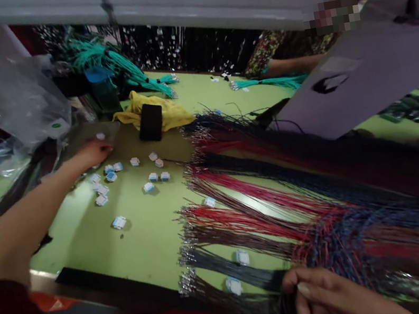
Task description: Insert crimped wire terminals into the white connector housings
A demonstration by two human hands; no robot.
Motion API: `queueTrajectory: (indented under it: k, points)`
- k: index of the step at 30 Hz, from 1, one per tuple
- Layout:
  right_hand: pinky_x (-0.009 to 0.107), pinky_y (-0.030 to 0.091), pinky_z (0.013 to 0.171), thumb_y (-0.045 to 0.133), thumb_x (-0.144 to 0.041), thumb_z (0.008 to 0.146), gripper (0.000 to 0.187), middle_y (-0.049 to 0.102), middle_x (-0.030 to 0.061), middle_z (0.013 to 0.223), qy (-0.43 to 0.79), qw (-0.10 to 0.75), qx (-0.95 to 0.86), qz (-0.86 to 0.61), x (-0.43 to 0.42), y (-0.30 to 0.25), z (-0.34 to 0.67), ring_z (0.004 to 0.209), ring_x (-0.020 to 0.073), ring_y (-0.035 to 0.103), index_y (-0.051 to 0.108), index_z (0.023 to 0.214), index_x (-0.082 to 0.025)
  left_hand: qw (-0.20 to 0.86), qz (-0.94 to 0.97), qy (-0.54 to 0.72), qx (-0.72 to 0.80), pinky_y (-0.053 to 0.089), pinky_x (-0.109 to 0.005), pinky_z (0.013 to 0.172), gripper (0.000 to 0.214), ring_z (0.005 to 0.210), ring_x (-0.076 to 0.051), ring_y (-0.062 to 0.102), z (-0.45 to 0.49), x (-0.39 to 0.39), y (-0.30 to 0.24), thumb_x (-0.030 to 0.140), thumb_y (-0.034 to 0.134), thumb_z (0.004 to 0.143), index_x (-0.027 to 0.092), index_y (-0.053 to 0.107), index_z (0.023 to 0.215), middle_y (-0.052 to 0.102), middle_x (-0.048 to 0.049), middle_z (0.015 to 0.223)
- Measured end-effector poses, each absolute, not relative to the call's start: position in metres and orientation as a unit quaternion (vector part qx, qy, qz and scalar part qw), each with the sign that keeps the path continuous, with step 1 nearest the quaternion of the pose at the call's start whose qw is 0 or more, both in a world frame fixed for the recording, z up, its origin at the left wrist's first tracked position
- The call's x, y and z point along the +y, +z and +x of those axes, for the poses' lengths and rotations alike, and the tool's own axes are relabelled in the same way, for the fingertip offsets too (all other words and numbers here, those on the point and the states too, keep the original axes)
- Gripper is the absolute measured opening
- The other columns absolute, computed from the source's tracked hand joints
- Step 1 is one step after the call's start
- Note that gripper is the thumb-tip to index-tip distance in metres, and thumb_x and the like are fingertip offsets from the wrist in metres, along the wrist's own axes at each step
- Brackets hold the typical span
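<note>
My left hand (96,152) reaches to the far left of the green table, fingers curled together and blurred. What they hold, if anything, cannot be made out. A small white connector (100,136) lies just beyond it, and several white and blue connectors (111,176) are scattered on the near side. At the bottom right, my right hand (325,296) is closed, thumb against fingers, around a dark bundle of black wires (286,307). Close by lie bundles of grey wires (232,268) and red wires (240,221), their metal-tipped ends pointing left.
A black phone (150,122) rests on a yellow cloth (176,114) behind the connectors. Teal wires (126,66) and a blue-lidded container (104,89) stand at the back. Clear plastic bags (23,97) hang at left. Across the table is a co-worker's arm (294,64), partly behind a pale panel (358,62).
</note>
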State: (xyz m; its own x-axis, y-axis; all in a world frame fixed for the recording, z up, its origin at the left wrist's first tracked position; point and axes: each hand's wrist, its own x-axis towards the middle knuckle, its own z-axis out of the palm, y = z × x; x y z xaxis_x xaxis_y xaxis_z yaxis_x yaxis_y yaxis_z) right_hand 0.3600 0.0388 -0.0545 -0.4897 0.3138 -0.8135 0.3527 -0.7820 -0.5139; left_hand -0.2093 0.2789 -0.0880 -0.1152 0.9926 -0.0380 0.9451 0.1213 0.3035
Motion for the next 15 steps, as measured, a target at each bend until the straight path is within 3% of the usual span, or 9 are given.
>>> queueTrajectory:
  k: [3, 5, 9, 12, 15]
  points:
    - [0.018, 0.034, 0.035, 0.051, -0.072, 0.083, 0.054, 0.071, 0.0035, 0.069, -0.708, 0.093, 0.455, 0.533, 0.058, -0.034, 0.337, 0.036, 0.0106, 0.057, 0.048, 0.097, -0.020, 0.125, 0.672, 0.112, 0.722, 0.047, -0.041, 0.105, 0.030, 0.117, -0.023, 0.062, -0.208, 0.246, -0.080, 0.042, 0.063, 0.091, 0.020, 0.072, 0.108, 0.070, -0.0081, 0.121]
    - [0.020, 0.035, 0.039, 0.047, -0.061, 0.089, 0.043, 0.070, 0.0024, 0.068, -0.593, 0.087, 0.573, 0.559, 0.079, -0.022, 0.313, 0.038, 0.0099, 0.055, 0.054, 0.098, -0.020, 0.111, 0.665, 0.138, 0.725, 0.045, -0.034, 0.107, 0.030, 0.124, -0.020, 0.058, -0.212, 0.232, -0.070, 0.038, 0.059, 0.094, 0.021, 0.070, 0.115, 0.066, -0.0064, 0.132]
    - [0.029, 0.048, 0.065, 0.045, -0.038, 0.095, 0.029, 0.076, 0.0096, 0.092, -0.316, -0.004, 0.754, 0.575, 0.133, -0.021, 0.252, 0.080, 0.0226, 0.072, 0.060, 0.110, -0.019, 0.056, 0.586, 0.176, 0.789, 0.048, -0.050, 0.103, 0.035, 0.120, -0.026, 0.060, -0.238, 0.221, -0.052, 0.036, 0.057, 0.097, 0.015, 0.062, 0.125, 0.062, -0.0120, 0.131]
    - [0.033, 0.047, 0.069, 0.047, -0.038, 0.097, 0.035, 0.076, 0.0158, 0.099, -0.190, 0.077, 0.782, 0.588, 0.165, -0.034, 0.213, 0.091, 0.0311, 0.073, 0.060, 0.121, -0.015, 0.056, 0.553, 0.179, 0.812, 0.050, -0.052, 0.099, 0.038, 0.115, -0.029, 0.061, -0.252, 0.214, -0.056, 0.039, 0.061, 0.095, 0.015, 0.062, 0.124, 0.063, -0.0108, 0.128]
    - [0.033, 0.046, 0.069, 0.045, -0.034, 0.100, 0.032, 0.076, 0.0172, 0.098, -0.143, 0.120, 0.802, 0.567, 0.180, -0.045, 0.194, 0.090, 0.0318, 0.073, 0.063, 0.116, -0.014, 0.085, 0.573, 0.181, 0.795, 0.050, -0.051, 0.099, 0.036, 0.114, -0.026, 0.062, -0.246, 0.203, -0.073, 0.039, 0.061, 0.095, 0.015, 0.063, 0.121, 0.064, -0.0115, 0.127]
